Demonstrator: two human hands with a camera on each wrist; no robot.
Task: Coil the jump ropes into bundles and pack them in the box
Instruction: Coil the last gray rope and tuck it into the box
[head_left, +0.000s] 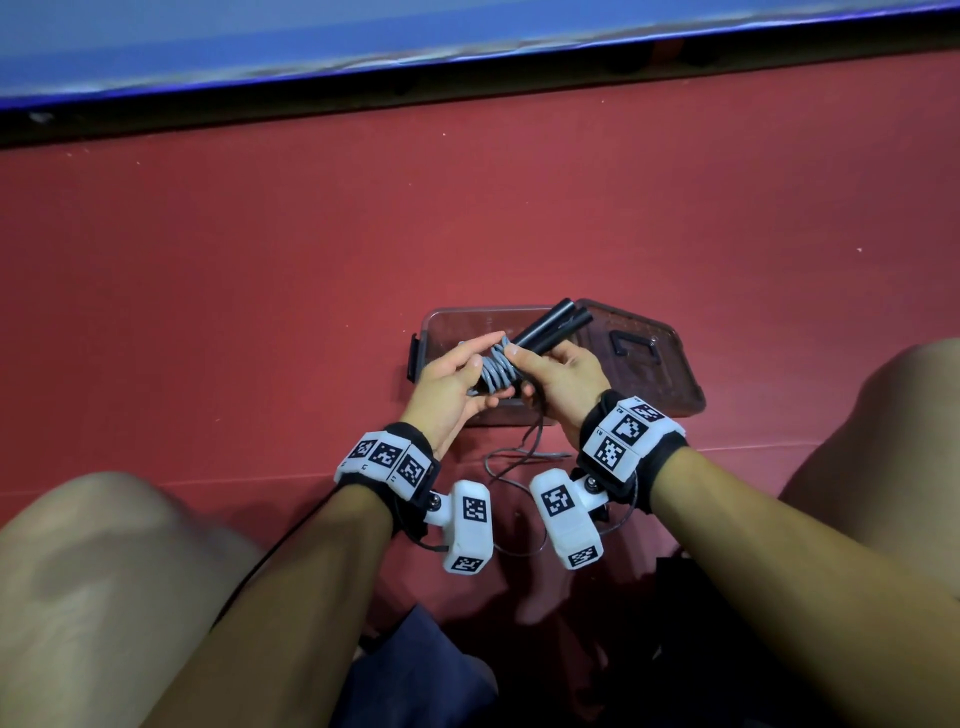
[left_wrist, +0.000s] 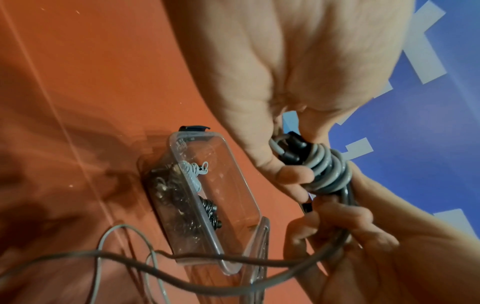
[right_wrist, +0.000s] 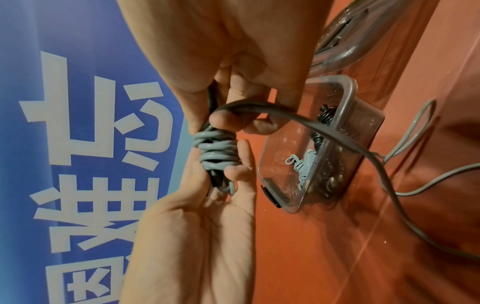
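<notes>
Red floor lies under loose grey rope (head_left: 519, 460) still waiting to be wound, then the left hand (head_left: 451, 387) and right hand (head_left: 558, 376) both hold the half-coiled jump rope (head_left: 498, 370), black handles (head_left: 553, 325) pointing up and away to the right, over the clear box (head_left: 467, 317) where other bundles look packed already.

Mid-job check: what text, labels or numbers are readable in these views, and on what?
Nothing can be quoted with confidence.
Blue banner: large white characters, turned sideways and partly hidden; not readable.
Wrist bands: black-and-white code squares, plus tiny print too small to read.
Box and jump rope: no label visible.
</notes>
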